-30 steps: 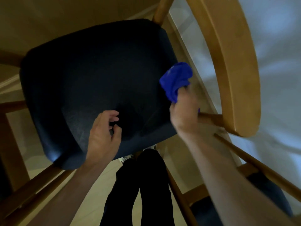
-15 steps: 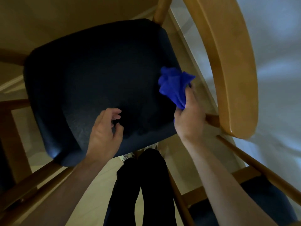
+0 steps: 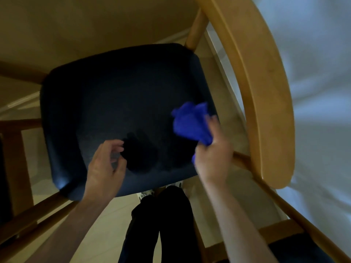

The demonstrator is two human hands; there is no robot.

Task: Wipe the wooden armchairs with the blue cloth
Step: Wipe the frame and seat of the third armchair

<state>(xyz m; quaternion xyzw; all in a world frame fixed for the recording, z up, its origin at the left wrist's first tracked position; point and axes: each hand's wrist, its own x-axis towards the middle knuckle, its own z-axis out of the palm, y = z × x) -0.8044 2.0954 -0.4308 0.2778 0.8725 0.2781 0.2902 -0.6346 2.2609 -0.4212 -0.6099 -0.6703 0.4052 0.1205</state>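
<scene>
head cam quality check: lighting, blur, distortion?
Head view: dim; the dark seat cushion is nearly black, with a hand shadow near its front. Motion blur smears the left hand and the right hand gripping the blue cloth. Wide-angle distortion exaggerates the curve of the wooden backrest.

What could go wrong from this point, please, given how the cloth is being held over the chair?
1. The right hand holds the blue cloth bunched up, so little fabric meets the surface and strips may be missed.
2. The cloth sits over the dark seat cushion, while the wooden armrest may go unwiped.
3. The left hand hovers near the cushion without bracing the chair, which could shift.
</scene>
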